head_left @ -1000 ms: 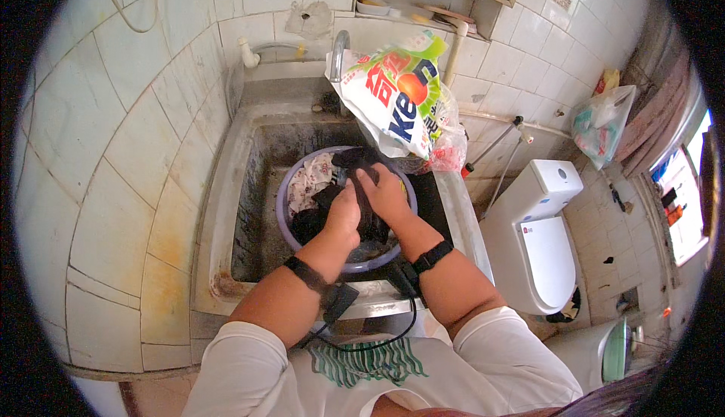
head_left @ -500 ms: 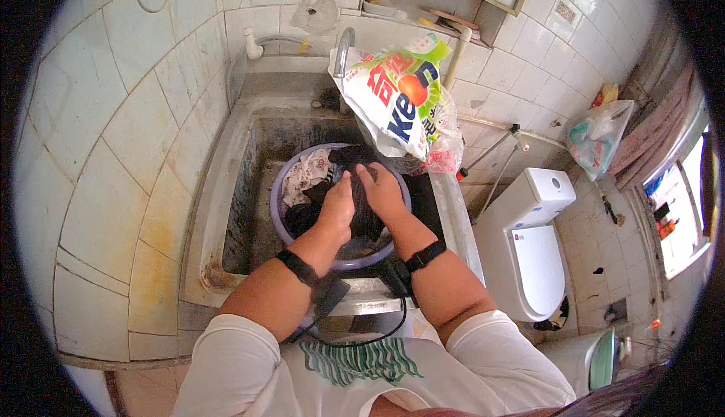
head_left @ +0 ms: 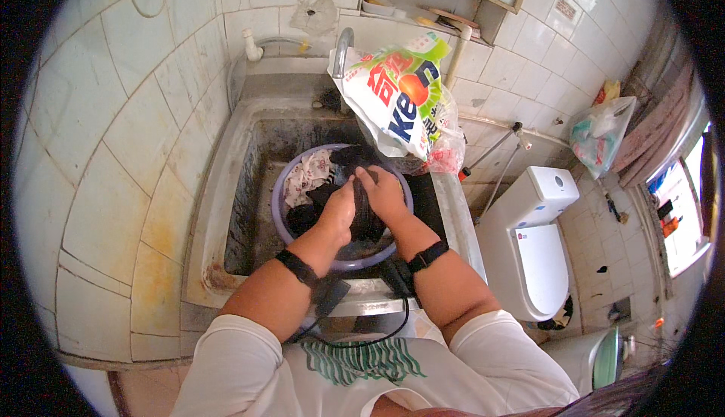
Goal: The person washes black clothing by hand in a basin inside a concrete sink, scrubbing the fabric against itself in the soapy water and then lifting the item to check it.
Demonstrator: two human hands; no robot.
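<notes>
A lavender basin (head_left: pixel 276 217) stands inside a worn grey sink (head_left: pixel 200 224). My left hand (head_left: pixel 339 212) and my right hand (head_left: pixel 385 193) are brought close together over the basin, pressing a dark piece of clothing (head_left: pixel 365 204) between them. Its lower part hangs down into the basin; what kind of garment it is I cannot tell. To the left of it, in the same basin, lies a pale cloth with a small dark print (head_left: pixel 308 175), along with more black clothing (head_left: pixel 302 217). Most of my fingertips are hidden by the hands and cloth.
A white and green detergent bag (head_left: pixel 404 96) leans by the curved metal faucet (head_left: pixel 344 51) at the sink's back right. A white toilet (head_left: pixel 540 266) stands to the right. Plastic bags (head_left: pixel 600 138) hang on the right wall. Black cables (head_left: pixel 377 334) run below my wrists.
Both hands have drawn slightly closer around the dark clothing, which now looks more bunched. The basin and the pale cloth stay in place.
</notes>
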